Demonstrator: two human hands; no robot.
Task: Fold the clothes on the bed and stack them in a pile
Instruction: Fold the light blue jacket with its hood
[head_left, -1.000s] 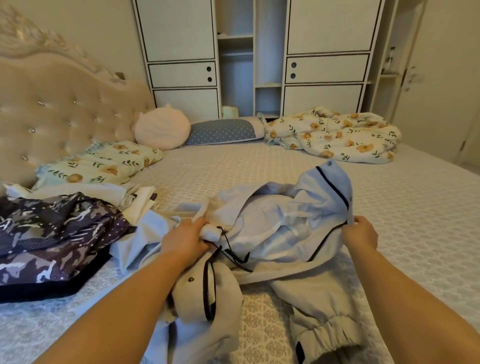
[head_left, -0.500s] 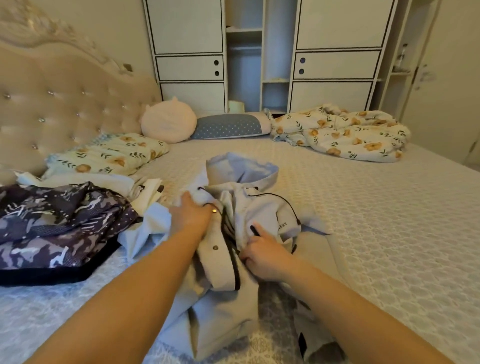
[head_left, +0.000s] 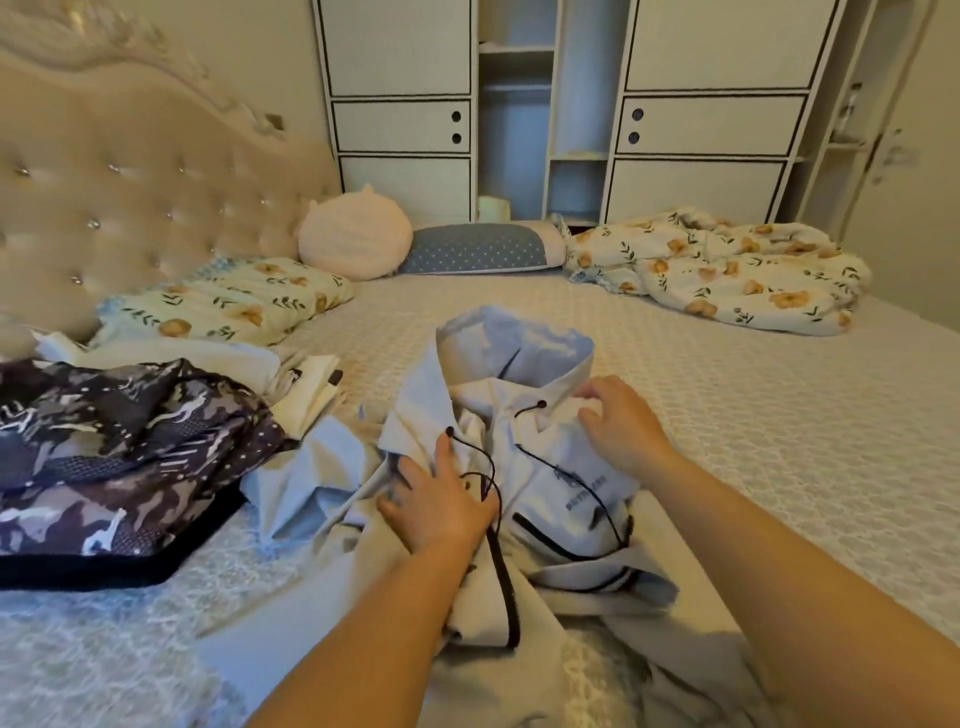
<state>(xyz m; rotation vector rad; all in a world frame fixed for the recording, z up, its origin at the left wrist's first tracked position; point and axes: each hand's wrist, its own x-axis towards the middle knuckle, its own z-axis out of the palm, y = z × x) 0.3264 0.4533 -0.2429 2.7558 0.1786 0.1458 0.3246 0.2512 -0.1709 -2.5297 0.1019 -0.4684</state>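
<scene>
Jacket: pale grey hooded jacket with black cords, crumpled on the bed, centre of the frame.
Left hand: left hand, fingers spread, pressing flat on the jacket front at the centre.
Right hand: right hand, fingers loosely curved, touching the fabric below the hood, right of centre; whether it pinches cloth cannot be told.
Camouflage garment: dark patterned garment, left edge, atop cream clothes.
Bedding: floral pillow, upper left; floral quilt, upper right.
Wardrobe: white wardrobe, top of the frame.
</scene>
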